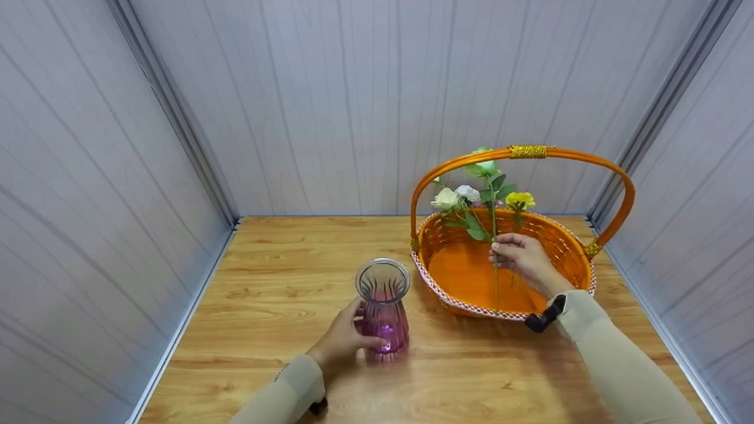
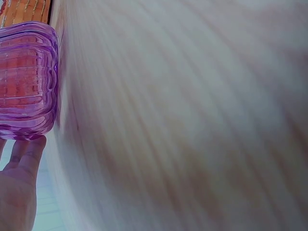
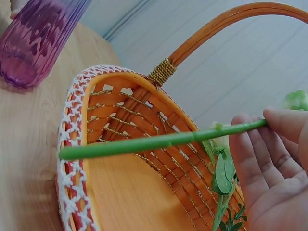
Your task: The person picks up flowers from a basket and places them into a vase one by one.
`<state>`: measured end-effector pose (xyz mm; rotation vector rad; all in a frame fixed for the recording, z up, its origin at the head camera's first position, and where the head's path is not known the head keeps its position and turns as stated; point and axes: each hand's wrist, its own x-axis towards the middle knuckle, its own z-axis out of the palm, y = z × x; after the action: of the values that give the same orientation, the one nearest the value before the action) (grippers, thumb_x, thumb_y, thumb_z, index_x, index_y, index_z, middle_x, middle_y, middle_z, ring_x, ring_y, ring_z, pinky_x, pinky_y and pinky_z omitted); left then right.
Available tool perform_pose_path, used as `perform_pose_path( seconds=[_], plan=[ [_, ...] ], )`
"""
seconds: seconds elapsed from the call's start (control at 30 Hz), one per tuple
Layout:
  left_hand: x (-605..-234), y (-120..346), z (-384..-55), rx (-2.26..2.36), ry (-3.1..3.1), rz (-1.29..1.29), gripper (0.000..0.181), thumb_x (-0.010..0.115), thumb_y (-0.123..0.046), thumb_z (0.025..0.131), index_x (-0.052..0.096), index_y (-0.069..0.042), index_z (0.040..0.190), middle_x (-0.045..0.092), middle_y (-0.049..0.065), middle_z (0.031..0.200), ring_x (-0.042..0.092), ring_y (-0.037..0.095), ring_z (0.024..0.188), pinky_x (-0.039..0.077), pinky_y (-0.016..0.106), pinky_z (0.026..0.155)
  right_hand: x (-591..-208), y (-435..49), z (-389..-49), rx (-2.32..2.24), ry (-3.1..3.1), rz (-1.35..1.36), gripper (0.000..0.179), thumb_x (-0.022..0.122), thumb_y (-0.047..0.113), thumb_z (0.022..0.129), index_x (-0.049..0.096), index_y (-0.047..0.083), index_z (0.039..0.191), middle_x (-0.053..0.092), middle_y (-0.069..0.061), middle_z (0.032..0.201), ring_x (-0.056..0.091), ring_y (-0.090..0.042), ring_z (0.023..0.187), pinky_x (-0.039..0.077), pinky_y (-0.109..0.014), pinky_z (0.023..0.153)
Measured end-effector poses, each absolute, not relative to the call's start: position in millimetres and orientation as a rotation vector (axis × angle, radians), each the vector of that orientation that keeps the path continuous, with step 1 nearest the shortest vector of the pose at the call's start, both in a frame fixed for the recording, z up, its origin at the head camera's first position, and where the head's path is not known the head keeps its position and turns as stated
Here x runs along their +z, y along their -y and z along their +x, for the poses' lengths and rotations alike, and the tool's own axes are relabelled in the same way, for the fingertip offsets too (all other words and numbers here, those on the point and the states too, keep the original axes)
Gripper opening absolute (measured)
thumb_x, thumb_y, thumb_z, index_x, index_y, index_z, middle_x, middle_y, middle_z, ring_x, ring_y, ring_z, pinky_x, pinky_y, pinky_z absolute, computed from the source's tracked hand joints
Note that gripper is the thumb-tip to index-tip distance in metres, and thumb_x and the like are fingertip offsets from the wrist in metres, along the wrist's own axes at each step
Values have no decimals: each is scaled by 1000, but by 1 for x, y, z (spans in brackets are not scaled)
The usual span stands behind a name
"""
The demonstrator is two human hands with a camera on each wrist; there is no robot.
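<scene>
While the right hand (image 1: 524, 256) pinches a green flower stem (image 3: 163, 140) over the orange basket (image 1: 456, 268) — thumb against fingers — the left hand (image 1: 343, 335) grips the purple vase (image 1: 387, 321) low on its side, fingers and thumb around it. That vase (its clear mouth facing up) stands upright on the wooden table (image 1: 277, 282), just left of the basket. Beside the stem, a yellow flower (image 1: 521, 200) and white flowers (image 1: 447, 198) show under the basket's tall handle (image 1: 528, 152), before a pale wall (image 1: 330, 106).
</scene>
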<state>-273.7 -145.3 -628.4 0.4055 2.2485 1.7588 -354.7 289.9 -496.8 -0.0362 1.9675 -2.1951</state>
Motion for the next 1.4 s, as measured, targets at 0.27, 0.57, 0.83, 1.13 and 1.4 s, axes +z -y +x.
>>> perform_pose_path(
  seconds=[0.27,0.57,0.83,1.13,1.4],
  plan=[
    [-629,145,-274,1760,-2257,443,96,99,-21,78,47,-26,158,60,12,147,62,36,136,55,55,117,-501,-288,-350,-2248,-1871,-100,5,65,5,108,68,9,110,79,-5,93,79,-17,84,69,-32,82],
    [-629,145,-274,1744,-2284,473,95,99,-22,80,46,-23,159,60,12,148,61,36,137,55,55,116,-504,-282,-347,-2317,-1787,-122,14,63,0,107,69,12,103,76,0,90,77,-17,82,68,-30,75],
    [-629,145,-274,1748,-2274,469,96,99,-23,79,46,-21,159,60,14,148,63,38,136,54,57,117,-504,-277,-341,-2343,-1728,-187,21,60,-7,107,68,12,103,75,0,89,76,-16,79,68,-32,73],
    [-630,145,-274,1750,-2269,463,95,99,-22,78,47,-23,157,60,13,149,63,38,137,54,57,117,-506,-270,-338,-2350,-1695,-207,22,59,-10,105,63,11,98,76,-2,88,78,-18,81,70,-33,77],
    [-628,144,-274,1745,-2275,453,95,99,-19,78,47,-24,158,60,12,147,61,35,137,56,54,116,-505,-262,-334,-2369,-1696,-223,20,62,-12,103,59,7,96,76,-7,88,81,-21,82,71,-34,77]
  ],
)
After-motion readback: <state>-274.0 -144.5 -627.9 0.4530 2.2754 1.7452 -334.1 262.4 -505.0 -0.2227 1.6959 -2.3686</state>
